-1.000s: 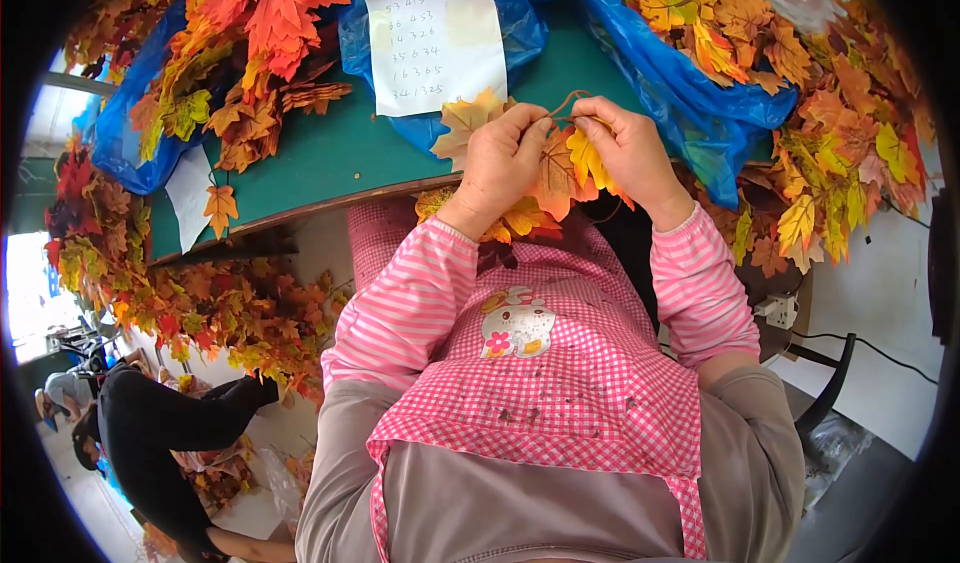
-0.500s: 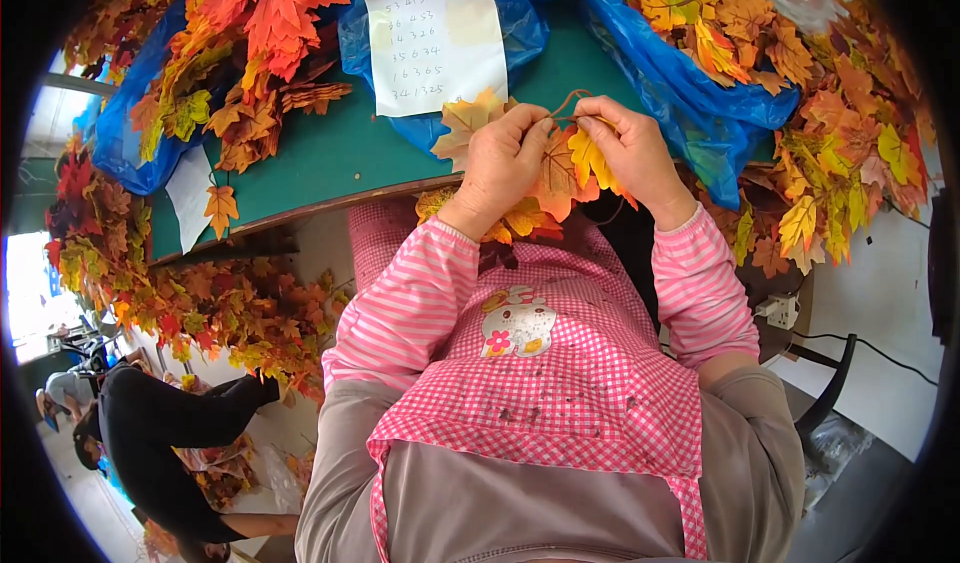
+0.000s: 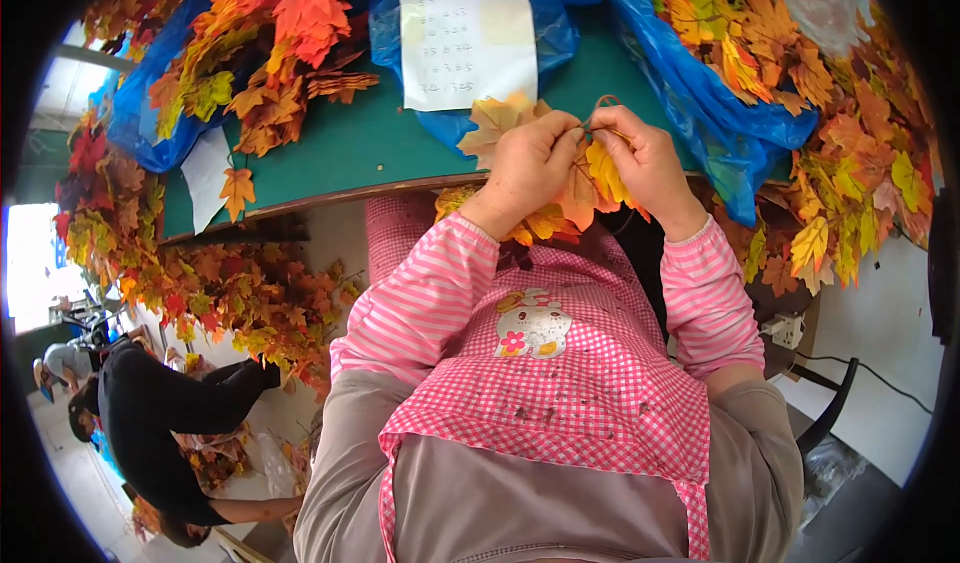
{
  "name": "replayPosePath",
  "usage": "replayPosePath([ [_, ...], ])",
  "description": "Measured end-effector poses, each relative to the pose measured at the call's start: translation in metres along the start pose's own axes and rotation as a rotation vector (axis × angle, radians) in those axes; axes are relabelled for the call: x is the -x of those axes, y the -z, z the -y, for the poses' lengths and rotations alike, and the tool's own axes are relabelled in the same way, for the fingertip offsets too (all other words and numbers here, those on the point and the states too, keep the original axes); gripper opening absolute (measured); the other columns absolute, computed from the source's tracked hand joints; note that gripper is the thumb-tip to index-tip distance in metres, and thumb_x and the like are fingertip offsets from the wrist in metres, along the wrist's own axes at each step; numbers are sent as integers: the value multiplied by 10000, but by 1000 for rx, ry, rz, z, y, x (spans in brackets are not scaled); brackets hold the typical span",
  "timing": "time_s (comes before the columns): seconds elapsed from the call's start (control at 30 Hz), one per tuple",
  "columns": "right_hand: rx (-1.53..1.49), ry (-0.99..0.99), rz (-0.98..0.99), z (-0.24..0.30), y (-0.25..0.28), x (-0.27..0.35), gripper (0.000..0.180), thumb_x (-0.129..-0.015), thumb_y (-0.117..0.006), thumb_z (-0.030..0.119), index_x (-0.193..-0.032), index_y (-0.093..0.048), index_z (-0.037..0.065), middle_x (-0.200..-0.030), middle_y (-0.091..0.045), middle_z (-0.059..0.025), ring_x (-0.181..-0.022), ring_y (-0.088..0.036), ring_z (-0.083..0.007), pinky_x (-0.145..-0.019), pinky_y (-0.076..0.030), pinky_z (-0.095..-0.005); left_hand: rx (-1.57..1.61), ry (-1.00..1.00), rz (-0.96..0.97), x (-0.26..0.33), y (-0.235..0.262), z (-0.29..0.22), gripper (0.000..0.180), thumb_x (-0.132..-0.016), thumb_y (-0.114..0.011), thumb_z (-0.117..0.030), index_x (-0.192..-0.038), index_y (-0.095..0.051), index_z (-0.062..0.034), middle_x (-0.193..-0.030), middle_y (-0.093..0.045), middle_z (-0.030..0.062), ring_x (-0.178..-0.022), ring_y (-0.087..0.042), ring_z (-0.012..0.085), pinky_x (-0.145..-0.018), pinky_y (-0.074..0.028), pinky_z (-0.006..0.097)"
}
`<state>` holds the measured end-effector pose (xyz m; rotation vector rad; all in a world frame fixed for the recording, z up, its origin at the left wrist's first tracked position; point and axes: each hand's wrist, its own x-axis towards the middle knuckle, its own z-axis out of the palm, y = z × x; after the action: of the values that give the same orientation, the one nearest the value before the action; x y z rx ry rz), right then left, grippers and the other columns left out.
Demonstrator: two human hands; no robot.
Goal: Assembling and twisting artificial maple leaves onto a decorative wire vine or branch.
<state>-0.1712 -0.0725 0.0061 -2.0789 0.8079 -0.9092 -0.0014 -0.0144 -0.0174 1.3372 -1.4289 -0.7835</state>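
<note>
Two bare hands meet over the front edge of a green-topped desk (image 3: 330, 153), upper center of the frame, pinching a thin brown stem (image 3: 607, 99). The left hand (image 3: 540, 158) has thumb and forefinger closed on it; the right hand (image 3: 640, 153) grips it just beside, and a small loop rises above the fingertips. Artificial maple leaves (image 3: 578, 201) in orange and yellow hang below and between the hands, with a pale tan leaf (image 3: 497, 123) spread beside the left knuckles.

The hold looks delicate: should either grip slacken, the springy loop could open and the leaves drop toward the pink gingham apron (image 3: 520, 393). A hard tug might tear a leaf from its stalk, and the foliage could snag on the desk's rim. At upper right, a blue plastic bag (image 3: 690, 88) lies near enough for the right hand to catch its folds.

A handwritten sheet (image 3: 460, 63) lies at upper center; red maple leaves (image 3: 325, 8) crowd the upper left. A co-worker (image 3: 150, 413) bends at lower left.
</note>
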Motion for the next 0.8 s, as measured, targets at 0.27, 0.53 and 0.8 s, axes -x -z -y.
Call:
replayPosePath([
  [0.27,12,-20,-105,7,-7,4,80,-939,-597,36,-1015,-606,11,-849,-675,-123,-741,-681,-224,-671,-520,-315,-156,-79,-91,0,1,-13,165,-943,-598,-142,-1022,-663,-14,-794,-664,155,-710,-663,268,-652,-511,347],
  [0.53,87,39,-83,19,-2,5,86,-915,-641,61,-983,-639,8,-899,-674,-118,-760,-663,-236,-672,-513,-315,17,100,44,-4,10,-15,211,-957,-619,-156,-1073,-682,8,-832,-698,52,-745,-643,104,-677,-515,265],
  [0.8,-445,-331,-78,5,27,-2,193,-942,-657,173,-1010,-671,-7,-918,-675,-22,-777,-586,-69,-680,-467,-233,-44,9,47,-4,6,-11,186,-969,-605,-142,-1038,-684,11,-775,-646,46,-691,-584,96,-634,-482,249],
])
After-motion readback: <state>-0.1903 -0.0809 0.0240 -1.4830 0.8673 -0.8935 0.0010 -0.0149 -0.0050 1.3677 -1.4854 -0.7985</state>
